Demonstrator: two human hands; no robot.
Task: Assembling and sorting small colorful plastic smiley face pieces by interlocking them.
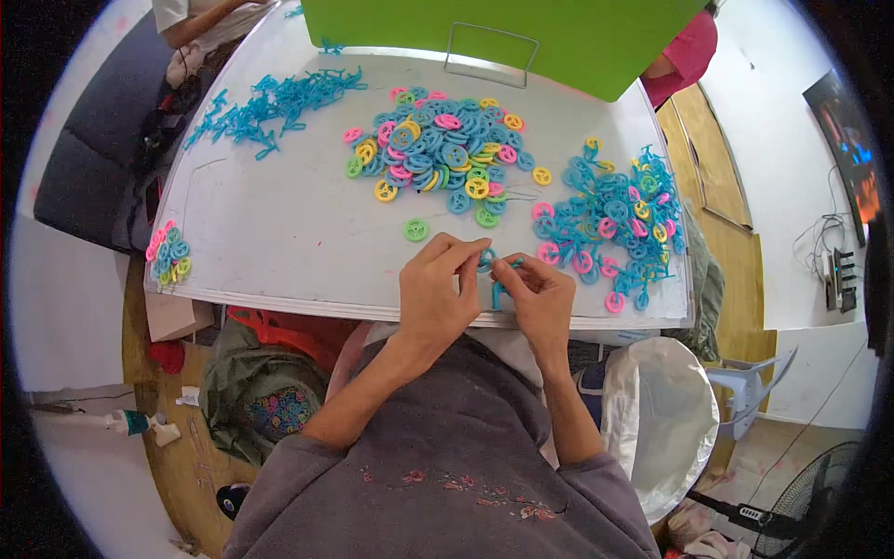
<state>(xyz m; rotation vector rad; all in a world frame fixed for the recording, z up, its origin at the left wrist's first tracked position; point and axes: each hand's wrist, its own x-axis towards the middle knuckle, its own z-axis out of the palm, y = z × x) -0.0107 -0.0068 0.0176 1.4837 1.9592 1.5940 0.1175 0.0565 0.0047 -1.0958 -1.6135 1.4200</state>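
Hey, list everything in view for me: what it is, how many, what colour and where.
held pieces: more than one, blue, at the table's near edge
loose wheels: many, mostly blue with pink, yellow, green, mid-table
connectors: many, blue, table's far left
wheeled pieces: many, mostly blue, table's right
small wheel cluster: one, mixed, table's left edge
table: one, white, ahead
panel: one, green, table's far edge
bag: one, dark green, floor left
silvery bag: one, silver, right
sofa: one, dark, left
screen: one, dark, right wall
fan: one, black, lower right
other people: two, partly visible, far corners
sleeves: two, grey, lower edge
left fingers: bare, at the held pieces
right fingers: bare, pinching them
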